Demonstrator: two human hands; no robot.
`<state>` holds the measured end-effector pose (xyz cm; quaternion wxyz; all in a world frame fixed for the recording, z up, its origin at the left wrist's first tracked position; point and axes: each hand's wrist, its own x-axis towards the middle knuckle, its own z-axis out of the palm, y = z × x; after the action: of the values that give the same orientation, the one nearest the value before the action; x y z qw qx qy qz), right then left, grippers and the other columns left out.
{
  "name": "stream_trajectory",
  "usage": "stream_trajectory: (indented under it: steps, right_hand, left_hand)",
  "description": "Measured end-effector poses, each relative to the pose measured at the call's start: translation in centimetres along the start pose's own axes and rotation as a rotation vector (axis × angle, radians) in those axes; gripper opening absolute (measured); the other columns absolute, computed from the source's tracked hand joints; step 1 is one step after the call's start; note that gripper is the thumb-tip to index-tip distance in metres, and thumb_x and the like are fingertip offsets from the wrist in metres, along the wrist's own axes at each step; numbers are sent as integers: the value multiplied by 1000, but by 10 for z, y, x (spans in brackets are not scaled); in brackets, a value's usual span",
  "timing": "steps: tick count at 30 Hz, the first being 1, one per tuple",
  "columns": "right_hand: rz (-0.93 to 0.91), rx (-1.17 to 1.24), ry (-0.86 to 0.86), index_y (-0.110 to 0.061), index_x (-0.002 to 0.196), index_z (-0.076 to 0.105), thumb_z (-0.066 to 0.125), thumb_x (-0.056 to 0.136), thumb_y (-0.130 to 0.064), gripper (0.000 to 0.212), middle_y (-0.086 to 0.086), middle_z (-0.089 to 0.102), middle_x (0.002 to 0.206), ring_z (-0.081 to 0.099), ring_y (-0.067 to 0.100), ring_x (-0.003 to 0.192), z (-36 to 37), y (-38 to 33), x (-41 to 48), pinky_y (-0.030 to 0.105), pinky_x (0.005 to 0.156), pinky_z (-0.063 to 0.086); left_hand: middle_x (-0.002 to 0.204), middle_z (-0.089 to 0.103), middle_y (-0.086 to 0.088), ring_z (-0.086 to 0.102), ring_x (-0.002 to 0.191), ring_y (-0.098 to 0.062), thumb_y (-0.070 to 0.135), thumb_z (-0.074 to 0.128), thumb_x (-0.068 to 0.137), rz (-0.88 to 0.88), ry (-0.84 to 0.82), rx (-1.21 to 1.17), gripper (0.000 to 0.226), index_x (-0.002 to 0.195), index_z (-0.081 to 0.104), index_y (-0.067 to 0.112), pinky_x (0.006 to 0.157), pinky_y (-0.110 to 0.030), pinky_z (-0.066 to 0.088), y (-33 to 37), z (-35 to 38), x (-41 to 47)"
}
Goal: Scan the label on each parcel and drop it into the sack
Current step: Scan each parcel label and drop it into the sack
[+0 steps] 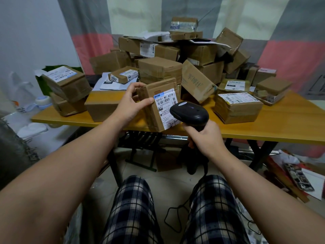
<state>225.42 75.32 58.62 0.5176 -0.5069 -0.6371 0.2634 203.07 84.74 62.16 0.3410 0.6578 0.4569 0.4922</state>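
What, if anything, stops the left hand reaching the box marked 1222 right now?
Likely not yet: the left hand grips the labelled parcel. Otherwise the 1222 box lies uncovered just behind it.

cardboard parcel (151, 112): about 20 | scanner (190, 111): 1 | table (290, 120): 1 | left hand (130, 105): 1 | right hand (206, 137): 1

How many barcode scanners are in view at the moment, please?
1. The black scanner is gripped in the right hand, pointed at the label on the parcel that the left hand holds at the table edge. Others could lie hidden behind the parcel pile.
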Motion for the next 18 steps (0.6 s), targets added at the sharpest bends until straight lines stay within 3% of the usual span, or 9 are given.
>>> stream_trajectory:
  steps: [4, 9, 14, 18]
  right_hand:
    - [-8, -21, 0, -23, 76, 60, 67, 88, -18, 14, -12, 60, 48, 58, 8, 41, -3, -2, -1, 23, 45, 47]
    - [22, 47, 1, -14, 89, 64, 69, 86, -19, 8, -9, 60, 50, 59, 10, 43, -4, 1, -1, 22, 46, 46]
    - [-54, 61, -20, -24, 80, 59, 71, 85, -16, 15, -16, 61, 53, 58, 4, 46, 0, -4, -1, 16, 47, 43]
    - [-130, 137, -65, -34, 89, 62, 73, 74, -37, 19, -23, 65, 66, 63, 3, 64, 18, -16, -1, 16, 59, 47]
  left_hand:
    - [128, 53, 0, 51, 119, -20, 26, 75, 81, 4, -4, -5, 41, 110, 49, 37, 95, -42, 45, 1, 0, 0]
    - [123, 55, 1, 53, 118, -21, 35, 79, 69, 37, 11, -40, 44, 102, 51, 44, 101, -48, 45, 2, 3, -4]
    - [127, 50, 2, 52, 119, -20, 37, 80, 67, 98, 187, -99, 48, 101, 47, 45, 98, -50, 48, 9, -1, -25]
    - [132, 47, -2, 51, 122, -21, 30, 79, 69, 136, 272, -121, 51, 106, 45, 37, 91, -37, 54, 20, -18, -56]
